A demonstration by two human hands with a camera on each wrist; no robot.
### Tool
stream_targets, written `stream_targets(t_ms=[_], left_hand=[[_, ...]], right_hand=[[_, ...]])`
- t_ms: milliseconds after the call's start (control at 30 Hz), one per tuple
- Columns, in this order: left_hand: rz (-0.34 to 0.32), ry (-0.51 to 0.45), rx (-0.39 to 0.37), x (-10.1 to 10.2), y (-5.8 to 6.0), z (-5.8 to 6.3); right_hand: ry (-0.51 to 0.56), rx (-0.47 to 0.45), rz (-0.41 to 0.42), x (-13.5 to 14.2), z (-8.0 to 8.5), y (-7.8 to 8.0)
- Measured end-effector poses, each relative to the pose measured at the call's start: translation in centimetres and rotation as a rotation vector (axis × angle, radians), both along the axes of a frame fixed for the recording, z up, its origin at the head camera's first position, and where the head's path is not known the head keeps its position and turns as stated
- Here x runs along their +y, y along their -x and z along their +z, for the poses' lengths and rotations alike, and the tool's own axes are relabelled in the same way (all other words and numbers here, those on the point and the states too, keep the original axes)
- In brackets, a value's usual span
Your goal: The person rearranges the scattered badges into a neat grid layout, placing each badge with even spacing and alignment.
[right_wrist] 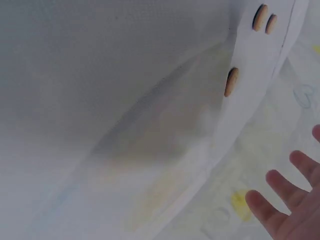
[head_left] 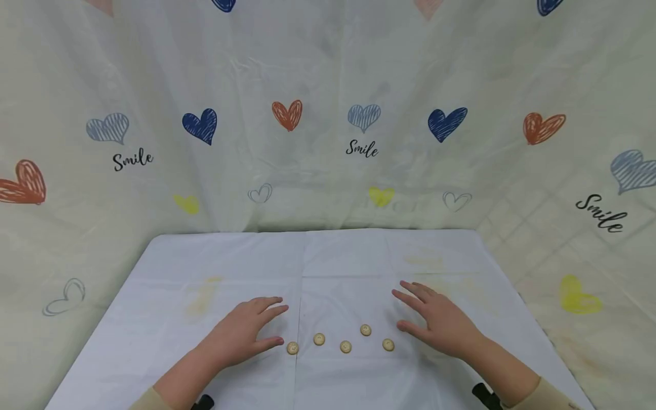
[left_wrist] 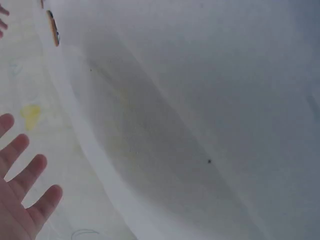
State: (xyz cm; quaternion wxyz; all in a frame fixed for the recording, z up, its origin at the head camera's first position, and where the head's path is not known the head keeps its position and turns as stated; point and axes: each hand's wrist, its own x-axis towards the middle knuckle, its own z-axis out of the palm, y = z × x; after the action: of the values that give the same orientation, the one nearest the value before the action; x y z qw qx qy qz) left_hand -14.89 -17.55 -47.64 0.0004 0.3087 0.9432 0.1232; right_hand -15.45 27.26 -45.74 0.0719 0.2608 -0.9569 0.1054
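Several round wooden buttons lie spread in a loose, uneven row on the white tabletop. In the head view my left hand [head_left: 248, 333] hovers with fingers spread at the row's left end, its thumb tip close to the leftmost button [head_left: 292, 348]. On the other side my right hand [head_left: 438, 320] holds nothing, its fingers extended, nearest to the rightmost button [head_left: 388, 345]. Between these lie other buttons, one set a little farther back [head_left: 365, 329]. The left wrist view shows a button [left_wrist: 53, 28] edge-on, and the right wrist view catches some too, the nearest button [right_wrist: 231, 82] apart from the fingers.
A white cloth [head_left: 328, 256] with crease lines and faint yellowish stains covers the table. Behind and around it hangs a pale curtain [head_left: 318, 68] printed with hearts and the word "Smile". Dark wrist straps [head_left: 486, 396] show at the bottom edge.
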Motion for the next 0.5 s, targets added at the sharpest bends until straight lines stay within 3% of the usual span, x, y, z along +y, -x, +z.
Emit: stream_targets(t_ms=[200, 333, 500], left_hand=[[-0.013, -0.117, -0.208, 0.3, 0.4, -1.1], [-0.021, -0.167, -0.283, 0.7, 0.9, -2.0], [-0.057, -0.216, -0.325, 1.2, 1.2, -3.0]], right_hand=[[0.024, -0.17, -0.038, 0.4, -0.5, 0.3], [0.001, -0.202, 0.0, 1.0, -1.1, 1.0], [-0.005, -0.237, 0.078, 1.7, -2.0, 2.1]])
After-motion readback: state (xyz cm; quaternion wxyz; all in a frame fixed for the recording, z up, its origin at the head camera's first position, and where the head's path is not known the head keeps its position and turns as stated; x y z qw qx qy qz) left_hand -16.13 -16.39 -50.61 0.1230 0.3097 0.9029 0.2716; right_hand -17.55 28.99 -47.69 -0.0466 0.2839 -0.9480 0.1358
